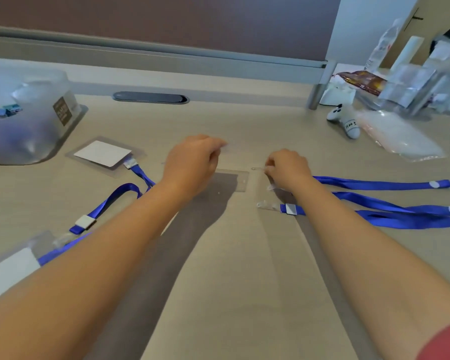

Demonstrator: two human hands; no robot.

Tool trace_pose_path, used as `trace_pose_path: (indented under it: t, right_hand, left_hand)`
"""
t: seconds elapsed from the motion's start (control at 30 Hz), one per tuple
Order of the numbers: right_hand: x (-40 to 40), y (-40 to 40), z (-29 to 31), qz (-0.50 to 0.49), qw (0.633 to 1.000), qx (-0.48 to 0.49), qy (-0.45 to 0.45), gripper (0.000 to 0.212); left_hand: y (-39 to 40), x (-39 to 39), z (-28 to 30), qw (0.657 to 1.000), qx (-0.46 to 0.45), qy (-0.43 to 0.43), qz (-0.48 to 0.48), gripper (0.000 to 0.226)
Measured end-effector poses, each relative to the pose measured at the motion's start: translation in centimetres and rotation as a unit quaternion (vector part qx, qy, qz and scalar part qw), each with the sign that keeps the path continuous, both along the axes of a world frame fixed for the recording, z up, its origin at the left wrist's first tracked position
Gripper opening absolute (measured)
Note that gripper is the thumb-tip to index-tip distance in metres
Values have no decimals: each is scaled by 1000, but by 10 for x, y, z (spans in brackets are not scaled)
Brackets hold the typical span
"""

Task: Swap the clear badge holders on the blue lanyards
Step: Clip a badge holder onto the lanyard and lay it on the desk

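An empty clear badge holder (238,179) lies flat on the desk between my hands. My left hand (192,165) rests on its left part, fingers curled over it. My right hand (287,168) pinches a clear plastic strap (257,168) at the end of a blue lanyard (379,184) that trails right. A second blue lanyard (390,213) with a white clip (290,208) lies just below it. At the left, a blue lanyard (115,198) is attached to a clear holder with a white card (103,153).
Another holder with a card (11,266) sits at the lower left edge. A plastic bag of supplies (24,113) stands at the back left. A small white toy (344,120), clear bags (400,136) and clutter fill the back right. A cable grommet (150,97) is behind.
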State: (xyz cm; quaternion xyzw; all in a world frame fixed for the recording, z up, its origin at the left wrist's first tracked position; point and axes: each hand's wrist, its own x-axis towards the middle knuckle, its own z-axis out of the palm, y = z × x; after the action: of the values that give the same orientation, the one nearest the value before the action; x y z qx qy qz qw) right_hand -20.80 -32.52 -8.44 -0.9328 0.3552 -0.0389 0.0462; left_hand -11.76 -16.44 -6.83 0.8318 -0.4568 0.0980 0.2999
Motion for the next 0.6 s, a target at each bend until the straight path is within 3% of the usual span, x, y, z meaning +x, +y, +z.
trace_pose_path:
  t: [0.1, 0.17, 0.27, 0.47, 0.6]
  right_hand:
    - [4, -4, 8, 32, 992, -46, -111, 28]
    - [6, -7, 23, 59, 970, -86, -218, 30]
    - [12, -6, 51, 98, 940, -107, -310, 31]
    - [27, 17, 97, 132, 919, -117, -354, 32]
    - [41, 44, 113, 157, 922, -67, -348, 30]
  left_hand:
    - [-9, 6, 2, 1000, -13, -14, 25, 31]
    - [-13, 12, 9, 998, -26, -24, 44, 31]
    - [-16, 17, 25, 997, -41, -34, 54, 31]
    - [-4, 16, 64, 984, -157, 59, 56, 27]
    - [13, 21, 79, 948, -239, 195, 82, 21]
